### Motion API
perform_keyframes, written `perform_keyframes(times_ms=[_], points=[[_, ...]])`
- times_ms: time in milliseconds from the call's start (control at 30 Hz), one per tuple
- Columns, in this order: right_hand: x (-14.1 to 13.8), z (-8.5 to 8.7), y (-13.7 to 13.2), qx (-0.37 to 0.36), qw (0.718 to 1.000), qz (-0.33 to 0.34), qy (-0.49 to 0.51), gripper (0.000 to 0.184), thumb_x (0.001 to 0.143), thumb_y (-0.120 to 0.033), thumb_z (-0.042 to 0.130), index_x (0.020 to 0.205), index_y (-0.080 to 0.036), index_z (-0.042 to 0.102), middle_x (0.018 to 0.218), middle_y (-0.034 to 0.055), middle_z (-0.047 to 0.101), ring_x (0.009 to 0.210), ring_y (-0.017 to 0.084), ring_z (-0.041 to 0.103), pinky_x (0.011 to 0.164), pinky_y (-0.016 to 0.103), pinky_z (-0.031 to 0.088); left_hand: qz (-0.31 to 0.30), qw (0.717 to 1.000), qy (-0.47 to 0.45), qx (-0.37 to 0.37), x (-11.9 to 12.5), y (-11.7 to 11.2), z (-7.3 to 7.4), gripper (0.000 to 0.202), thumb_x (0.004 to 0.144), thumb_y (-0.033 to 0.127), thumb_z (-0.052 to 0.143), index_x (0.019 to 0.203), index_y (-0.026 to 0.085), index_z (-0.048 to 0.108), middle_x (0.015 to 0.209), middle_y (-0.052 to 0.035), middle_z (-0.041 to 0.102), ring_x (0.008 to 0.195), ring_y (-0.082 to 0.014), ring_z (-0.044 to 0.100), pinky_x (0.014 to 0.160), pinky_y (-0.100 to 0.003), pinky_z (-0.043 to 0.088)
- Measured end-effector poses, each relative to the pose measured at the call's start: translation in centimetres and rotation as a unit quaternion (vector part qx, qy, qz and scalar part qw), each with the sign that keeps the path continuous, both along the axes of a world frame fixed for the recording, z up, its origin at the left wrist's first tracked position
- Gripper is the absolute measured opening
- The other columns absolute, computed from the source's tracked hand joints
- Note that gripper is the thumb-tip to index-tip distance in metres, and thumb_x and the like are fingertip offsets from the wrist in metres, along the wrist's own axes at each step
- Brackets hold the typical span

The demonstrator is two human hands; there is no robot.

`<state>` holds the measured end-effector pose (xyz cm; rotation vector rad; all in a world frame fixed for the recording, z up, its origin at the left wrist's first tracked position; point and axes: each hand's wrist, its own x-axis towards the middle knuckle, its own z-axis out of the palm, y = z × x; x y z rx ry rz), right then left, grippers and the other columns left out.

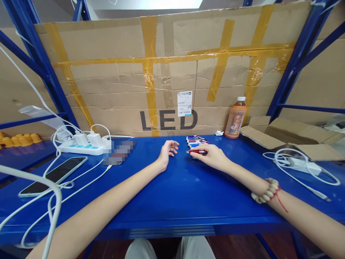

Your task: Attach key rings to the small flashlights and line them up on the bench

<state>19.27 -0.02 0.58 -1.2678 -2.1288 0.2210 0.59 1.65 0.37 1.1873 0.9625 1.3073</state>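
Note:
My right hand is closed around a red pen, which points left just above the blue table. Behind it lies a row of several pens, mostly blue and silver, side by side; my fingers hide the nearest part of the row. To the left of the pens, my left hand rests on its side on the table. Its fingers are loosely curled and apart, and nothing is in them.
A power strip with white plugs, a phone and looping white cables fill the left. An orange drink bottle, an opened cardboard box and a coiled charger cable stand right. Taped cardboard closes the back.

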Motion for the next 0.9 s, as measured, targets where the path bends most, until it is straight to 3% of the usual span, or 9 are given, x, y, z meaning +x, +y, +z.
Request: perform_keyframes(times_ms=[467,733,900], points=[[-0.14,0.13,-0.24,-0.02,0.999,-0.011,0.037,0.03,0.072,-0.05,0.059,0.084,-0.026,0.072,0.084,0.0008,0.07,0.078,0.02,0.062,0.064,0.027,0.048,0.002,1.0,-0.001,-0.006,0.08,-0.19,0.23,0.027,0.073,0.029,0.035,0.068,0.013,0.056,0.066,-0.0028,0.051,0.052,-0.0085,0.048,0.046,-0.019,0.032],[-0.01,0.28,-0.05,-0.008,0.999,0.0,0.031,0.025,0.072,-0.044,0.061,0.084,-0.025,0.072,0.086,0.0004,0.07,0.081,0.02,0.062,0.068,0.027,0.047,0.0,1.0,-0.005,-0.006,0.03,-0.22,0.24,0.027,0.073,0.029,0.036,0.068,0.013,0.056,0.065,-0.0028,0.051,0.052,-0.0084,0.048,0.046,-0.018,0.032],[0.03,0.34,-0.09,-0.039,0.999,0.009,-0.014,0.039,0.082,-0.051,0.044,0.08,-0.025,0.072,0.076,-0.001,0.069,0.073,0.016,0.06,0.063,0.025,0.044,-0.001,1.0,-0.007,-0.004,0.01,-0.19,0.18,0.026,0.072,0.03,0.036,0.068,0.013,0.056,0.066,-0.0028,0.051,0.053,-0.0087,0.048,0.046,-0.019,0.032]])
